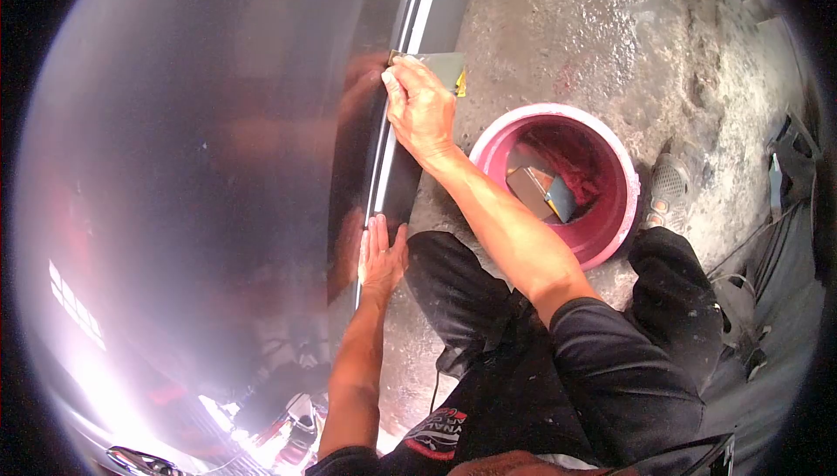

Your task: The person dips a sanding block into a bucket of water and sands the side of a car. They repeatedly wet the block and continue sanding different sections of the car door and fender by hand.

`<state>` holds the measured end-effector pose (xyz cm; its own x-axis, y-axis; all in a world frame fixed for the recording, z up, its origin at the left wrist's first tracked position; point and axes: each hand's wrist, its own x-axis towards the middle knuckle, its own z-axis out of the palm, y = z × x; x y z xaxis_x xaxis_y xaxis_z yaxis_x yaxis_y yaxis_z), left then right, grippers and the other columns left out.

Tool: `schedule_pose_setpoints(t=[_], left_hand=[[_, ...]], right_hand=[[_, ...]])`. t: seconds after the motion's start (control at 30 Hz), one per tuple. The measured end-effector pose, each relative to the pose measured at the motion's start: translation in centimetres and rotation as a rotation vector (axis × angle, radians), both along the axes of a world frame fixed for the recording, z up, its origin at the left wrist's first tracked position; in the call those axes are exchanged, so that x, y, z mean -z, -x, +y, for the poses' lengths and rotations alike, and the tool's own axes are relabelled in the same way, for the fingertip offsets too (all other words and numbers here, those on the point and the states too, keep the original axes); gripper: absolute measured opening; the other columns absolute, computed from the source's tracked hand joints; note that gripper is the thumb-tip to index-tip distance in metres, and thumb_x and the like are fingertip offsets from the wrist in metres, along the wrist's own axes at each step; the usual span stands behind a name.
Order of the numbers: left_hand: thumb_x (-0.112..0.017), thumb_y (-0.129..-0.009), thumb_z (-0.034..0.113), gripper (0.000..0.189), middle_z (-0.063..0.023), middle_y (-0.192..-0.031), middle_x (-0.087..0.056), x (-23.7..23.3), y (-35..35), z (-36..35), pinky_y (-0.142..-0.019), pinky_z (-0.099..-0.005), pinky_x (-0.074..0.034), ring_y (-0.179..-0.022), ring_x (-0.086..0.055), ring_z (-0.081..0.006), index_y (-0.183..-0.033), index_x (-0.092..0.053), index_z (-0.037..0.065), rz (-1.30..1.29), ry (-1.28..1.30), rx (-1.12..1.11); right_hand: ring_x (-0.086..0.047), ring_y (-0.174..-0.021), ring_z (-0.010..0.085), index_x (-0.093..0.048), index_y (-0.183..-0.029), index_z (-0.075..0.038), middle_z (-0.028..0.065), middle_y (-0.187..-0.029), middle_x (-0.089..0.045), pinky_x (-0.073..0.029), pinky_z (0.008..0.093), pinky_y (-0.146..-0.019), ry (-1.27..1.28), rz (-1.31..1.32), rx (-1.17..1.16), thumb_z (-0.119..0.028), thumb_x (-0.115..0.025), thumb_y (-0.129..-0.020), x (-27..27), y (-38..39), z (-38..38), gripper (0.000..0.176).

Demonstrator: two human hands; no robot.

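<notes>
A thin grey sheet with a yellow patch near its outer end lies at the upper middle of the view, across the bright strip on the side of a dark, shiny car panel. The right hand holds this sheet in a narrow grip, the fingers bent over its near side; the outer part comes out past the knuckles, toward the floor, and its end there is free. How far the sheet goes under the fingers, I cannot tell. The left hand is lower along the same strip, its fingers extended and laid against the panel edge, and I see no thing in its grip. Between the two hands, a length of the strip is uncovered. To the right of the sheet there is open room over the wet, rough floor, but lower down the right forearm passes over the rim of the pink bucket, so there the space is tighter. Inside the bucket are a brown flat piece and a dark flat piece with a yellow edge. A grey shoe stands just beside the bucket, on the right. On the dark shirt is a white and red print; I can read only "YNA" and "AR C", the rest is hidden or too small. On the yellow patch I cannot read any writing.
</notes>
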<state>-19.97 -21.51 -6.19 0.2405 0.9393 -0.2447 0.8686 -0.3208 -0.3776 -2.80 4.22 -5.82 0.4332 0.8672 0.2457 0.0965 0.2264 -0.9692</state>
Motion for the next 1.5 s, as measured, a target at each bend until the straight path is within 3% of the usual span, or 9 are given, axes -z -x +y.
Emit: schedule_pose_setpoints(t=[0.1, 0.37, 0.77, 0.87, 1.13, 1.2, 1.3, 1.5], left_hand=[[-0.06, -0.087, 0.028, 0.041, -0.0251, -0.149, -0.03, -0.05, -0.13, 0.17, -0.112, -0.0493, -0.028, -0.137, -0.032, -0.0401, -0.127, -0.057, 0.022, -0.007, -0.023, 0.013], [-0.06, -0.087, 0.028, 0.039, -0.0253, -0.147, -0.032, -0.06, -0.27, 0.29, -0.112, -0.0491, -0.029, -0.137, -0.033, -0.0401, -0.126, -0.058, 0.022, 0.01, -0.027, 0.013], [-0.058, -0.089, 0.029, 0.04, -0.0257, -0.148, -0.03, -0.5, -0.45, 0.21, -0.113, -0.049, -0.027, -0.137, -0.031, -0.0407, -0.128, -0.056, 0.023, 0.012, 0.015, -0.023], [-0.058, -0.088, 0.029, 0.04, -0.0257, -0.147, -0.031, -0.25, -0.33, 0.17, -0.113, -0.0488, -0.027, -0.137, -0.032, -0.0403, -0.128, -0.057, 0.023, 0.013, -0.005, -0.006], [-0.059, -0.088, 0.027, 0.04, -0.0251, -0.147, -0.033, -0.21, -0.49, 0.16, -0.113, -0.0488, -0.028, -0.137, -0.033, -0.0397, -0.127, -0.057, 0.023, 0.004, -0.046, 0.019], [-0.059, -0.087, 0.026, 0.04, -0.0219, -0.147, -0.034, -0.45, -0.75, 0.36, -0.108, -0.0478, -0.035, -0.133, -0.039, -0.0376, -0.127, -0.056, 0.021, -0.024, -0.041, -0.012], [-0.06, -0.087, 0.027, 0.041, -0.0256, -0.147, -0.032, -0.23, -0.5, 0.28, -0.112, -0.0493, -0.029, -0.137, -0.033, -0.0398, -0.127, -0.057, 0.022, -0.002, -0.018, -0.019], [-0.061, -0.086, 0.026, 0.042, -0.0251, -0.149, -0.028, -0.43, -0.31, 0.28, -0.111, -0.0494, -0.03, -0.137, -0.032, -0.0396, -0.128, -0.056, 0.022, -0.013, -0.01, 0.002]], right_hand=[[-0.064, -0.103, 0.0337, -0.068, -0.09, -0.002, 0.017, -0.102, -0.068, -0.051, 0.0412, -0.09, 0.017, 0.048, -0.026, -0.014, -0.066, -0.086, 0.03, -0.07, -0.04, 0.013], [-0.066, -0.101, 0.0317, -0.069, -0.091, -0.001, 0.0164, -0.101, -0.069, -0.052, 0.0375, -0.088, 0.029, 0.014, -0.001, -0.012, -0.065, -0.086, -0.08, 0.08, 0.15, 0.012], [-0.066, -0.104, 0.0305, -0.07, -0.094, -0.002, 0.0173, -0.103, -0.069, -0.051, 0.0365, -0.091, 0.031, 0.124, -0.023, -0.013, -0.068, -0.086, -0.01, 0.14, -0.12, 0.014], [-0.065, -0.103, 0.033, -0.068, -0.093, -0.003, 0.0159, -0.105, -0.068, -0.052, 0.0398, -0.088, 0.033, 0.101, -0.032, -0.013, -0.066, -0.085, -0.06, 0.03, -0.23, 0.012], [-0.066, -0.101, 0.0321, -0.068, -0.093, -0.001, 0.0163, -0.104, -0.069, -0.052, 0.0382, -0.087, 0.049, 0.061, -0.031, -0.013, -0.065, -0.086, -0.54, -0.05, 0.1, 0.014], [-0.066, -0.101, 0.0312, -0.069, -0.093, -0.001, 0.017, -0.102, -0.069, -0.052, 0.0367, -0.088, 0.092, 0.085, -0.027, -0.013, -0.066, -0.086, -0.74, -0.25, 0.13, 0.015], [-0.066, -0.101, 0.0307, -0.069, -0.093, -0.001, 0.0168, -0.103, -0.069, -0.052, 0.0364, -0.088, 0.087, 0.043, -0.038, -0.013, -0.066, -0.086, -0.54, -0.44, 0.14, 0.014], [-0.066, -0.098, 0.033, -0.068, -0.092, -0.003, 0.0162, -0.105, -0.068, -0.053, 0.0397, -0.085, 0.016, 0.093, -0.059, -0.013, -0.065, -0.087, -0.09, -0.32, -0.05, 0.012]])
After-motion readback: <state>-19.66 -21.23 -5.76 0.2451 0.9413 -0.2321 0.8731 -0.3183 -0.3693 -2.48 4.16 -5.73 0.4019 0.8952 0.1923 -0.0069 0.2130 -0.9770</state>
